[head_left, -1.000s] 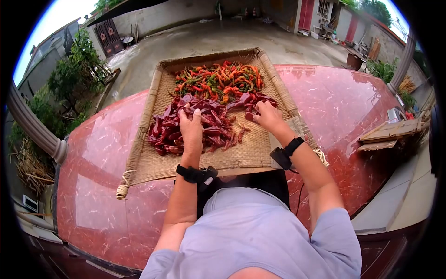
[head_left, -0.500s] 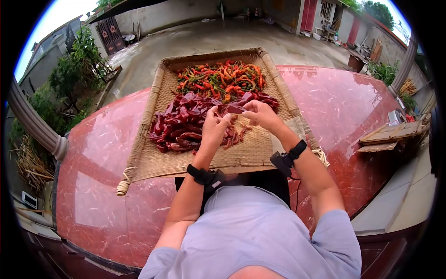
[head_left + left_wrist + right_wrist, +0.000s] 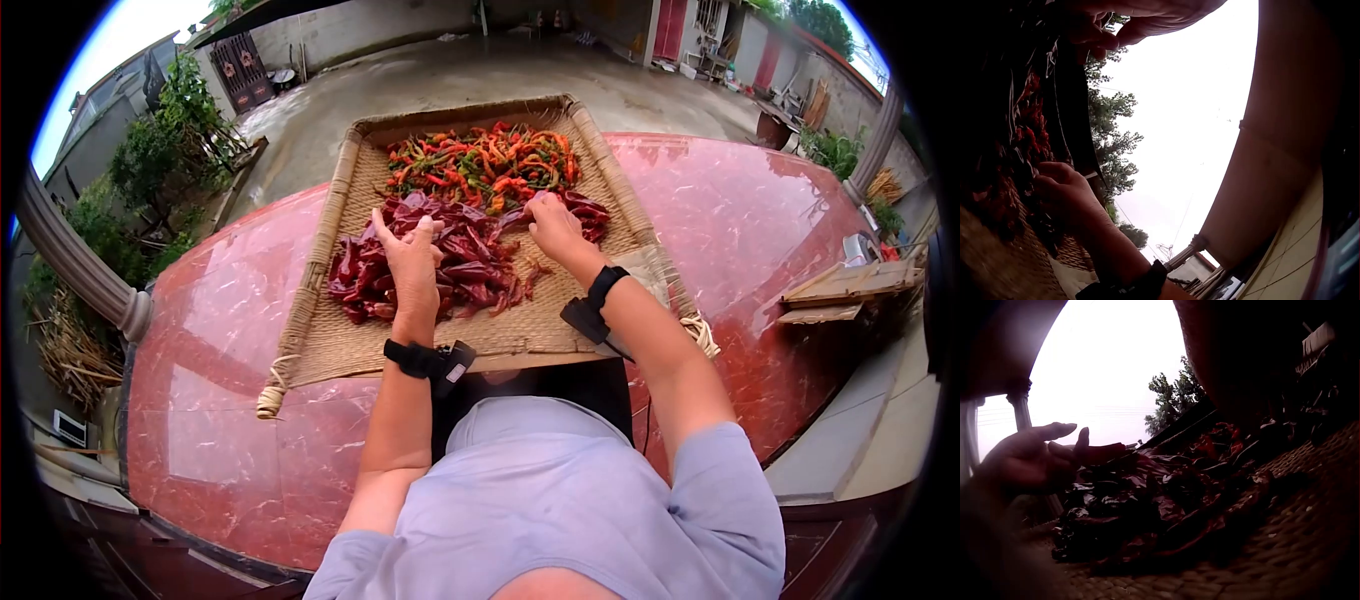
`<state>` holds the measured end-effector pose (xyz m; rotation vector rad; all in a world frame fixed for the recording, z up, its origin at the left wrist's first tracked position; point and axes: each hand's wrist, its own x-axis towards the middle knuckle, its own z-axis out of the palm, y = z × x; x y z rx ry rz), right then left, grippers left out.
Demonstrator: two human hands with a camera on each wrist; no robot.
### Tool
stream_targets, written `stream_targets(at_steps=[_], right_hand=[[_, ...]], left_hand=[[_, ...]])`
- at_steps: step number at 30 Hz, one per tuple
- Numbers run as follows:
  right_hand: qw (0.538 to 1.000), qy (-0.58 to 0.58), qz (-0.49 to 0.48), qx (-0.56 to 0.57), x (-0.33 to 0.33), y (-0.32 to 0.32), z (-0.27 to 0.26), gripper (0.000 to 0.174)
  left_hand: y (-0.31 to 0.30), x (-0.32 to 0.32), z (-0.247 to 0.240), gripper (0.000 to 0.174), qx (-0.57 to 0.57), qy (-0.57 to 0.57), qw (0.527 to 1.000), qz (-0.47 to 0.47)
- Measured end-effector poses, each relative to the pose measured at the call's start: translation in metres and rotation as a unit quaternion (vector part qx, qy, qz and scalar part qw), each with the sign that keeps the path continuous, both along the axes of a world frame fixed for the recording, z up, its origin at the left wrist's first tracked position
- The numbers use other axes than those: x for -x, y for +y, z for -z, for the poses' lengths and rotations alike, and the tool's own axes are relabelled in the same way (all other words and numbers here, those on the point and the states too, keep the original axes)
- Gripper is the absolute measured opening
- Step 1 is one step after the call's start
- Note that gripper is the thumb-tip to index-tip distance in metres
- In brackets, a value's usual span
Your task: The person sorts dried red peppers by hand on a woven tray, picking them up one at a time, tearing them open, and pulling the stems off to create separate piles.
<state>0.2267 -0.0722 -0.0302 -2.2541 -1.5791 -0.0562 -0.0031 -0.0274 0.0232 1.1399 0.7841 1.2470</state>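
A heap of dark red dried chilies point(image 3: 455, 265) lies on a woven tray point(image 3: 520, 335). My left hand point(image 3: 412, 262) is over its left side, index finger and thumb stretched apart; the right wrist view shows this left hand point(image 3: 1035, 459) beside a red chili tip. At the heap's right end, my right hand point(image 3: 556, 228) has its fingers bent down around a dark chili point(image 3: 513, 219), fingertips partly hidden. In the left wrist view the right hand point(image 3: 1066, 187) reaches down among the chilies.
Smaller orange, red and green chilies point(image 3: 490, 165) cover the tray's far part. A pale flat piece point(image 3: 640, 275) lies at its right edge. Beneath is a red marble-like floor point(image 3: 760, 220). Wooden boards point(image 3: 850, 290) stand at the right, a column point(image 3: 85, 260) at the left.
My hands came together at a chili in the middle half a second ago, then parted. The left went back over the heap, opening its fingers; the right moved forward to the right-hand chilies.
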Motion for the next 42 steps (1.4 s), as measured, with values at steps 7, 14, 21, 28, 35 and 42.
stream_targets(at_steps=[7,14,21,28,35,42], right_hand=[[0.992,-0.094,0.025,-0.085,-0.012,0.03,0.043,0.021],[0.957,0.088,0.062,-0.27,-0.006,0.003,-0.02,0.017],[0.903,0.295,-0.177,-0.257,0.059,-0.033,-0.069,0.019],[0.952,0.145,-0.148,-0.225,0.043,-0.012,-0.05,0.021],[0.998,-0.061,-0.018,-0.007,0.007,0.03,0.01,0.034],[0.995,-0.086,0.009,0.052,0.004,0.036,0.02,0.03]], left_hand=[[0.003,0.011,0.01,0.072,0.007,-0.003,0.999,0.037],[-0.007,0.003,0.017,0.035,-0.054,0.055,0.993,0.088],[-0.027,-0.023,0.021,0.057,-0.185,0.247,0.939,0.154],[0.007,-0.014,0.034,0.056,-0.12,0.256,0.959,0.032],[0.016,0.002,0.001,0.085,-0.009,0.059,0.998,0.01],[0.001,0.014,-0.009,0.084,-0.064,0.075,0.995,-0.029]])
